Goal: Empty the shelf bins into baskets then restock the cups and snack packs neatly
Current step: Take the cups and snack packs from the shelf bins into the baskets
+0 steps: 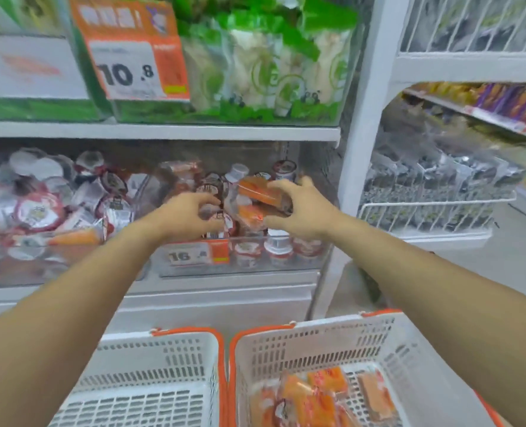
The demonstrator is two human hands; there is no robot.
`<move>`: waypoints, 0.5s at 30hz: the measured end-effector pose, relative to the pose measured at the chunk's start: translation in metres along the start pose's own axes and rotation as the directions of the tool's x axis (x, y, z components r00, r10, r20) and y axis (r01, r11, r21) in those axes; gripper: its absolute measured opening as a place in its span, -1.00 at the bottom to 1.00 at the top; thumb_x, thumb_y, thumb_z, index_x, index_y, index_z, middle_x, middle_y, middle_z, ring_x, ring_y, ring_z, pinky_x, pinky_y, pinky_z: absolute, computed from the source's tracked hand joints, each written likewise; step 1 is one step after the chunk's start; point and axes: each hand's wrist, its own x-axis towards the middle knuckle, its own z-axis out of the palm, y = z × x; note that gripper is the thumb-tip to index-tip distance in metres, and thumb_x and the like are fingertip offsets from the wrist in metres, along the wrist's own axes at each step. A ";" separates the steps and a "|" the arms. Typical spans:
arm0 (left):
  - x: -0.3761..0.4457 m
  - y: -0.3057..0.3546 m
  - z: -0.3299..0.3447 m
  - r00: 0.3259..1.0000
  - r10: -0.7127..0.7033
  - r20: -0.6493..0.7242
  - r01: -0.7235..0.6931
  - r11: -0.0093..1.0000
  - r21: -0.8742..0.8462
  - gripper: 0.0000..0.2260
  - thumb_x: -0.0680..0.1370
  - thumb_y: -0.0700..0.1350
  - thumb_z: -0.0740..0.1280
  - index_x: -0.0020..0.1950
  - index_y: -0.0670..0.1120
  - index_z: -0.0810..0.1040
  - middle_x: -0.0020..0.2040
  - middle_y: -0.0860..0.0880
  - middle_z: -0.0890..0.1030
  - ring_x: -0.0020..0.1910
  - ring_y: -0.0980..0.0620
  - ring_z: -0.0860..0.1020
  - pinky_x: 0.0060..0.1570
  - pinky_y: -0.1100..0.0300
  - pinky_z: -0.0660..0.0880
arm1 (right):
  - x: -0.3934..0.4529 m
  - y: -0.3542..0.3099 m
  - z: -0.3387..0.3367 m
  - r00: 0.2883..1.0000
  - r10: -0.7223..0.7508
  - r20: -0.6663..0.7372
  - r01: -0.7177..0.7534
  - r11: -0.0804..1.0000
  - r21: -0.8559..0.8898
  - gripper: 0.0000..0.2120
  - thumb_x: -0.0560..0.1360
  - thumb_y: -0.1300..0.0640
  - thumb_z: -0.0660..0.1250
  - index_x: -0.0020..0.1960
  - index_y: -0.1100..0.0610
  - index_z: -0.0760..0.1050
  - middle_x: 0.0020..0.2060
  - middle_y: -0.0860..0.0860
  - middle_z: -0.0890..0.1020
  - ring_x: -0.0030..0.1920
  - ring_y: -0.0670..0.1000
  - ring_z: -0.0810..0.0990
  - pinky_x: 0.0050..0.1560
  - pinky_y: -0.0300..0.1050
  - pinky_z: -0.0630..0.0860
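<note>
Now right hand [298, 208] grips orange packs [260, 192] (above bin rim [286, 238])

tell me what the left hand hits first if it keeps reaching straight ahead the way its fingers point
Most likely the small red-and-white lidded cups piled in the clear plastic shelf bin, just beyond the left hand. The fingers point toward them and the orange snack packs in the right hand; depth is hard to judge.

Two bare forearms reach forward, converging. The left hand [191, 215] is palm-down with fingers curled loosely. The right hand [298, 211] sits just beside it, fingers and thumb closed around something, wrist slightly bent.
</note>
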 end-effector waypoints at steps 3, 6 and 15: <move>0.022 -0.012 0.006 0.984 -0.013 0.176 0.028 0.996 -0.082 -0.22 0.43 0.30 0.43 0.56 0.04 0.28 0.48 0.03 0.42 0.35 0.01 0.47 0.29 0.19 0.35 | 0.042 0.002 0.005 0.984 0.064 0.164 -0.053 0.996 -0.072 0.05 0.23 -0.34 0.57 0.57 -0.26 0.11 0.45 -0.04 0.42 0.47 0.05 0.34 0.47 0.01 0.33; 0.042 -0.011 0.011 0.960 0.035 0.278 -0.022 0.999 -0.049 -0.22 0.43 0.35 0.40 0.57 0.11 0.24 0.52 0.04 0.36 0.43 0.00 0.40 0.36 0.15 0.31 | 0.072 0.001 0.019 0.959 0.047 0.281 -0.015 0.993 -0.113 0.30 0.00 -0.55 0.51 0.59 -0.26 0.01 0.54 -0.21 0.26 0.50 -0.07 0.32 0.48 -0.06 0.33; 0.057 -0.028 0.008 0.947 0.059 0.315 -0.048 0.998 -0.043 -0.35 0.53 0.33 0.28 0.55 0.08 0.29 0.51 0.00 0.39 0.41 -0.01 0.42 0.36 0.18 0.33 | 0.086 0.004 0.031 0.993 -0.069 0.097 0.063 0.996 0.062 -0.19 0.38 0.18 0.51 0.54 -0.12 0.29 0.22 -0.05 0.60 -0.04 0.00 0.64 -0.07 -0.33 0.58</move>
